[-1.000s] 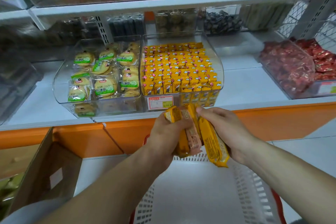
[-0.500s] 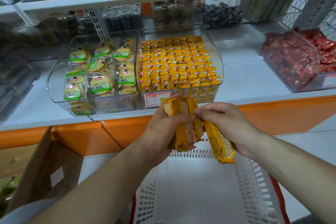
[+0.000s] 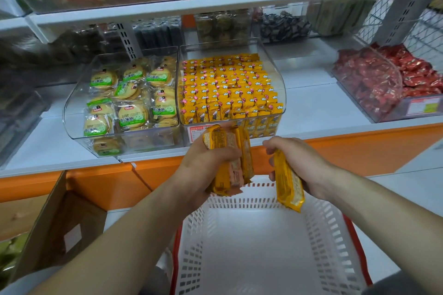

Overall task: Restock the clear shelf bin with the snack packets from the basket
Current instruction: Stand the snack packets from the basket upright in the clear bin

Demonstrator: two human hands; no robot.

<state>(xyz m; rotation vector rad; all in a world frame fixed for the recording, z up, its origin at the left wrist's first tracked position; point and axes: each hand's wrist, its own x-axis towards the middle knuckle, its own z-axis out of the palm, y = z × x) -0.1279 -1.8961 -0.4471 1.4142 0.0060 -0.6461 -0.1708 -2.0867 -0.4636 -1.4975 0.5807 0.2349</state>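
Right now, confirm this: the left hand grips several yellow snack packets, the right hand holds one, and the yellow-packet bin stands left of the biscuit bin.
Wrong side: the head view shows the yellow-packet bin standing right of the biscuit bin. The left hand grips several yellow snack packets and the right hand holds one packet.

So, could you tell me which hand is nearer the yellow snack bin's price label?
Left. The left hand, gripping several yellow packets, sits just below the price label; the right hand, holding one packet, is farther to its right.
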